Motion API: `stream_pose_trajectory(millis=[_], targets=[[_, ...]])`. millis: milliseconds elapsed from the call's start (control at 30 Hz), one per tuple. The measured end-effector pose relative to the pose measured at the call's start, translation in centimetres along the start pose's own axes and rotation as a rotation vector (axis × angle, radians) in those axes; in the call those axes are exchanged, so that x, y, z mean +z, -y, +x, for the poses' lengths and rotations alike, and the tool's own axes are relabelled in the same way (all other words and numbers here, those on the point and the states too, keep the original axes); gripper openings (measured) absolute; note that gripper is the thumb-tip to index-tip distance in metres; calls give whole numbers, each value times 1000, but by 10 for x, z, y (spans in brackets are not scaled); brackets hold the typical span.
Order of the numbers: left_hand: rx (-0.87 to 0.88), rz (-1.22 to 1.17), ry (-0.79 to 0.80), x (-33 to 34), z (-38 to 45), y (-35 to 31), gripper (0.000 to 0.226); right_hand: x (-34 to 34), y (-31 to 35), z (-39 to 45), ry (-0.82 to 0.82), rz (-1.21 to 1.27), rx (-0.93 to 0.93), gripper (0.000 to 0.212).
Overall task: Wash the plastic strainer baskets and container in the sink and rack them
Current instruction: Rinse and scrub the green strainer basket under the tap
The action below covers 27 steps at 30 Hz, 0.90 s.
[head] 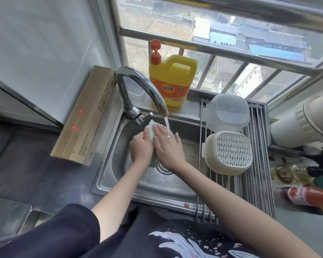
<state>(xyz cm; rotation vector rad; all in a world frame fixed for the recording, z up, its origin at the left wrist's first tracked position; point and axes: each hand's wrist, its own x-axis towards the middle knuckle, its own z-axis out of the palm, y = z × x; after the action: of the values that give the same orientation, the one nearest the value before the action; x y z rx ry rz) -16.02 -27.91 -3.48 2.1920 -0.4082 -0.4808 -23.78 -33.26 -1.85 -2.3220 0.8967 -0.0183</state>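
Here, nearest the camera, both forearms reach out over the front rim of the steel sink, so the work sits above the basin, where drips can fall toward the drain. The left hand curls its fingers round the edge of a pale blue-green plastic piece, probably the last strainer basket, though most of it is hidden between the hands. It stands on edge, tilted up toward the spout, likely so the stream can run down it. The right hand lies flat against its other face, fingers straight and a little spread, pressing or rubbing rather than gripping; the water falls just past its fingertips.

Beside the basin to the right, a roll-up wire drying rack spans the sink. On it sits a white strainer basket, bottom-up so it drains, and just behind it a clear plastic container, also upturned.

Farther back, the chrome faucet arches over the hands, running. A yellow dish-soap jug stands on the window ledge.
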Motion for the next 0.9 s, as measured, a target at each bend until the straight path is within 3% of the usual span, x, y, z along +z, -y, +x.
stream_pose_trajectory(millis=[167, 267, 400, 467, 533, 600, 667, 767, 900], targets=[[123, 19, 70, 0, -24, -11, 55, -19, -8, 39, 27, 22, 313, 41], [156, 1, 94, -5, -15, -9, 54, -9, -8, 28, -102, 25, 232, 47], [189, 39, 199, -12, -15, 4, 51, 0, -25, -6, -43, 153, 127, 53], [136, -7, 223, -11, -19, 6, 47, -9, -37, -20, 5, 216, 17, 49], [47, -127, 286, -9, -20, 10, 37, -13, -45, -31, -13, 396, 25, 44], [-19, -271, 409, -9, -15, 13, 33, -16, -50, -36, -108, 668, 193, 46], [-98, -386, 516, -10, -8, 16, 29, -13, -53, -35, -87, 839, 372, 60], [-232, -611, 672, -15, -3, 16, 20, -2, -46, -36, 53, 885, 387, 75], [-345, -722, 827, -20, -7, 10, 34, 8, -31, -42, 2, 658, 248, 75]])
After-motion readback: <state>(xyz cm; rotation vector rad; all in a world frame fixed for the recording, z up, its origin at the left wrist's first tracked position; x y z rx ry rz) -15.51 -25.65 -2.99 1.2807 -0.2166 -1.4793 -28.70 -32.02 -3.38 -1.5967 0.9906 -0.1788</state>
